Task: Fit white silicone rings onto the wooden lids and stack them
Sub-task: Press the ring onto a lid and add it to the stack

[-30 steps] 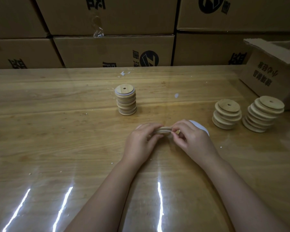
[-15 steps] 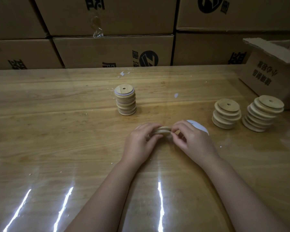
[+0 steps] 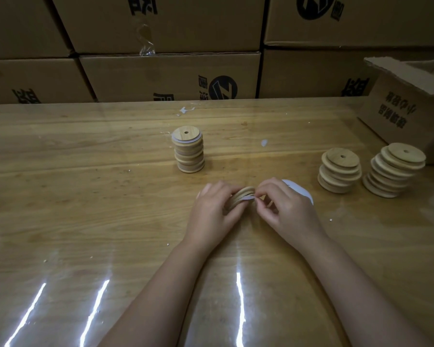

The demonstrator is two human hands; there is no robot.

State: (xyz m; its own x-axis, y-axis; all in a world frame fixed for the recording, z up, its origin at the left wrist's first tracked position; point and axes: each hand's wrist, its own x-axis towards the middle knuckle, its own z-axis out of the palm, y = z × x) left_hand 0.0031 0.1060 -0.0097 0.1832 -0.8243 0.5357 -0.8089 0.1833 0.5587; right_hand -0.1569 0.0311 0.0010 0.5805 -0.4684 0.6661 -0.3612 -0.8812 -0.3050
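Note:
My left hand (image 3: 211, 211) grips a round wooden lid (image 3: 241, 197), tilted on edge above the table. My right hand (image 3: 283, 209) pinches a white silicone ring (image 3: 249, 197) at the lid's right rim. More white rings (image 3: 301, 191) lie partly hidden behind my right hand. A neat stack of ringed lids (image 3: 189, 152) stands behind my hands at the centre. Two looser stacks of bare wooden lids, one (image 3: 339, 169) and another (image 3: 393, 169), sit at the right.
The wooden table (image 3: 85, 196) has a glossy clear cover with light glare near the front. An open cardboard box (image 3: 409, 113) stands at the far right. A wall of stacked cartons (image 3: 171, 73) lines the table's far edge. White scraps (image 3: 186, 110) lie near it.
The lid has tilted up on edge in my left hand, and my right fingers have shifted along its rim with the ring. The stacks have not moved.

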